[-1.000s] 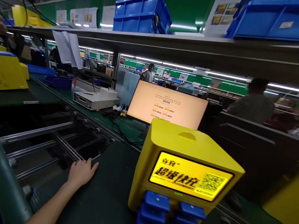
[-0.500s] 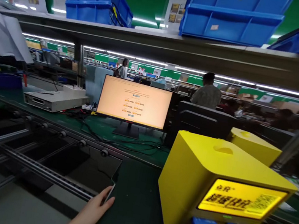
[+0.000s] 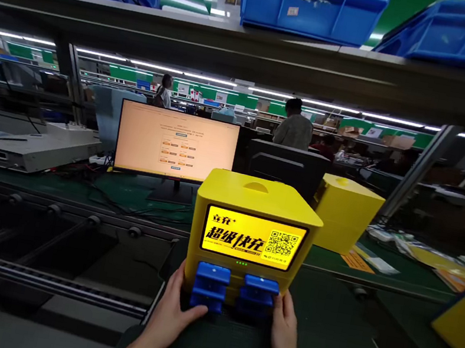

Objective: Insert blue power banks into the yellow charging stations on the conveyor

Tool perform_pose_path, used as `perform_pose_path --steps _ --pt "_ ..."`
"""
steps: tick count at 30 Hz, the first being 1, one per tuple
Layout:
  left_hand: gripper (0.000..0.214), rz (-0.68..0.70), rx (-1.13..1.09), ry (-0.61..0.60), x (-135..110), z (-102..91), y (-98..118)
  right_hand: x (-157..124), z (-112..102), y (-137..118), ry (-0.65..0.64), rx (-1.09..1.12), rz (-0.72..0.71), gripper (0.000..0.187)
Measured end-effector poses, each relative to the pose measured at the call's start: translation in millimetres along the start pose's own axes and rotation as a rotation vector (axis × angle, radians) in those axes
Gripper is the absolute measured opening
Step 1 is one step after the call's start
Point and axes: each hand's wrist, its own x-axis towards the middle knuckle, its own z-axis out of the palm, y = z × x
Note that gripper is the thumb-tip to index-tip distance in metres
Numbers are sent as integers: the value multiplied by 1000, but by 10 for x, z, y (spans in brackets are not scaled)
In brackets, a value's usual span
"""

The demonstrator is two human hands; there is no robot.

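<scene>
Here, left hand [image 3: 172,314] and right hand [image 3: 285,328] clasp the yellow charging station [image 3: 254,203] low.

head cam | faces forward-down | close above yellow box [image 3: 255,199] (only one view)

Charging box [image 3: 254,202] before monitor [image 3: 176,143], second box [image 3: 344,215] right, behind
</scene>
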Motion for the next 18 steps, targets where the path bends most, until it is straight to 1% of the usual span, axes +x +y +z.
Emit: perform_pose_path --steps 1,3,5,7,10,13,14,16,18 --pt "93 -1 -60 44 48 35 4 -2 10 4 -1 2 -3 79" --pt "89 26 -130 89 117 73 19 -3 7 0 -6 0 -8 79" --pt "87 53 -178 119 140 86 42 -5 -5 -17 -7 -4 -5 80" --pt "83 40 -225 165 130 91 84 -10 -14 -39 -10 -11 1 79" --pt "82 5 -287 206 105 95 213 -19 -15 -70 1 -31 21 82" --pt "86 38 -337 234 146 90 386 -36 -19 -91 31 -61 66 91" --pt "83 39 -332 246 188 83 427 -42 -24 -93 29 -73 86 91" --pt "71 35 -266 245 322 55 448 -48 -41 -77 19 -94 113 87" --pt "61 59 -161 204 514 -10 371 -34 -70 -24 39 -110 114 82"
